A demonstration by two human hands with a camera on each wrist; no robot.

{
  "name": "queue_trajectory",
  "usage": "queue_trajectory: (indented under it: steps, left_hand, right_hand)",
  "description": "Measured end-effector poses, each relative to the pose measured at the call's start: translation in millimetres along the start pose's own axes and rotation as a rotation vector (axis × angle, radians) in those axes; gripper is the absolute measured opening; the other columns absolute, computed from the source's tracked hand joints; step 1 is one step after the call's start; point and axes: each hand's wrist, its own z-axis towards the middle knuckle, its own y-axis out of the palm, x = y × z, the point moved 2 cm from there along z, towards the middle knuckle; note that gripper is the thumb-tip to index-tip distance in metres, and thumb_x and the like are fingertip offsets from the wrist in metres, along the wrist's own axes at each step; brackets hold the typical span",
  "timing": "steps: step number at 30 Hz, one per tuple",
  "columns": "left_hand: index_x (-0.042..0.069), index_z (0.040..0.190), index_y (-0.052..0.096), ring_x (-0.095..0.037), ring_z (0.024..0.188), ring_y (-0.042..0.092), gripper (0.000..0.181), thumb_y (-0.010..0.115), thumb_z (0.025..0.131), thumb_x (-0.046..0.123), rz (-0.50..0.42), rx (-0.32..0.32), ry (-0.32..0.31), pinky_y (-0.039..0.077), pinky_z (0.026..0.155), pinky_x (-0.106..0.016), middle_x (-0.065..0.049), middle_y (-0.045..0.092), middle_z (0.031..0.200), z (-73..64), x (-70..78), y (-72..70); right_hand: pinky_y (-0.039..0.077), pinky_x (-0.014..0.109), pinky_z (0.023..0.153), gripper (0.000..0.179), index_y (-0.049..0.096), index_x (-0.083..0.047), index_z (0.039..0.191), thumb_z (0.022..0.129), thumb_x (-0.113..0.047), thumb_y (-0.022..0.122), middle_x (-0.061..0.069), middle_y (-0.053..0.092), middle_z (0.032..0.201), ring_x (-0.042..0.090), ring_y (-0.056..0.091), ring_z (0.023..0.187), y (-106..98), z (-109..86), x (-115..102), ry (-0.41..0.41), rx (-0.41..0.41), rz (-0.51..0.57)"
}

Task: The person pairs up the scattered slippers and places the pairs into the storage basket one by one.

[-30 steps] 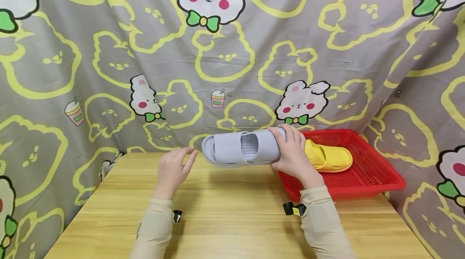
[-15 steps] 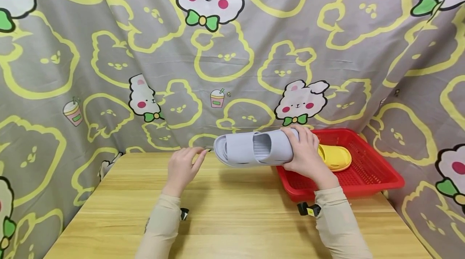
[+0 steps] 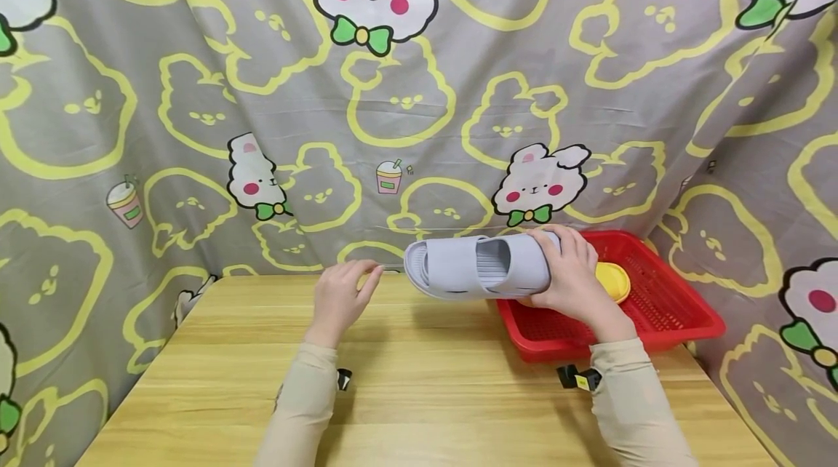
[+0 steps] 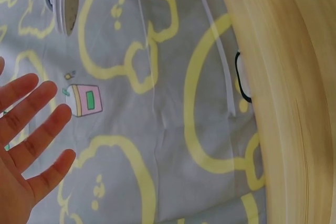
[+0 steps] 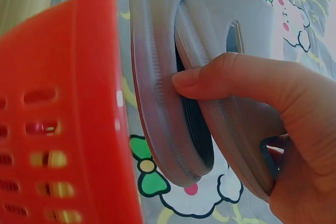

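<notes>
A pair of pale grey slippers point(image 3: 452, 263), one tucked into the other, is held level above the table's back edge in the head view. My right hand point(image 3: 572, 281) grips the pair at its right end. The right wrist view shows the thumb point(image 5: 191, 83) pressed on the sole edges of the nested slippers point(image 5: 152, 77). My left hand point(image 3: 343, 296) is raised left of the slippers, apart from them and holding nothing. Its fingers are spread in the left wrist view, where a slipper end point(image 4: 65, 3) shows above. Behind my right hand, a yellow slipper point(image 3: 614, 281) is partly hidden.
A red plastic basket point(image 3: 589, 349) with perforated walls stands at the right back of the wooden table point(image 3: 419, 394), holding the yellow slipper. Its rim is close beside the grey pair in the right wrist view. A patterned curtain point(image 3: 406, 103) hangs behind the table.
My right hand has carried the grey slippers to the right, over the basket's left side, covering more of the yellow slipper. My left hand has followed to the right.
</notes>
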Motion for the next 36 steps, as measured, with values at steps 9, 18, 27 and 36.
queue_trajectory:
  steps: [9,18,27,36]
  left_hand:
    - [0.015,0.091,0.074,-0.021,0.076,0.071,0.017,0.072,0.085,0.03,-0.003,-0.031,0.045,0.056,0.07,-0.04,0.0,0.076,0.084,5.9,7.7,13.1]
    - [0.015,0.093,0.074,-0.02,0.079,0.07,0.024,0.07,0.086,0.038,0.012,-0.053,0.093,0.056,0.073,-0.04,0.001,0.075,0.086,11.8,18.1,26.9]
    - [0.014,0.103,0.073,-0.023,0.088,0.068,0.036,0.065,0.088,0.046,0.051,-0.099,0.114,0.053,0.083,-0.041,-0.002,0.075,0.093,14.2,25.9,39.8]
    - [0.017,0.112,0.071,-0.026,0.101,0.065,0.043,0.062,0.088,0.052,0.052,-0.132,0.121,0.05,0.09,-0.044,-0.002,0.073,0.106,17.3,35.9,52.9]
  right_hand:
    - [0.019,0.069,0.098,0.106,0.039,-0.016,0.137,0.047,-0.014,0.093,0.023,0.031,0.138,0.045,0.02,0.131,-11.3,-6.2,9.6,0.02,0.002,-0.022]
    - [0.018,0.069,0.096,0.106,0.037,-0.014,0.139,0.048,-0.01,0.091,0.025,0.03,0.138,0.047,0.02,0.129,-26.8,-12.9,19.3,0.037,0.006,-0.044]
    - [0.018,0.07,0.094,0.107,0.038,-0.015,0.138,0.046,-0.009,0.092,0.027,0.03,0.136,0.048,0.02,0.127,-40.8,-20.9,32.4,0.033,0.034,-0.062]
    - [0.015,0.071,0.095,0.107,0.038,-0.013,0.137,0.045,-0.006,0.092,0.028,0.029,0.135,0.049,0.019,0.126,-56.5,-27.6,43.8,0.046,0.033,-0.074]
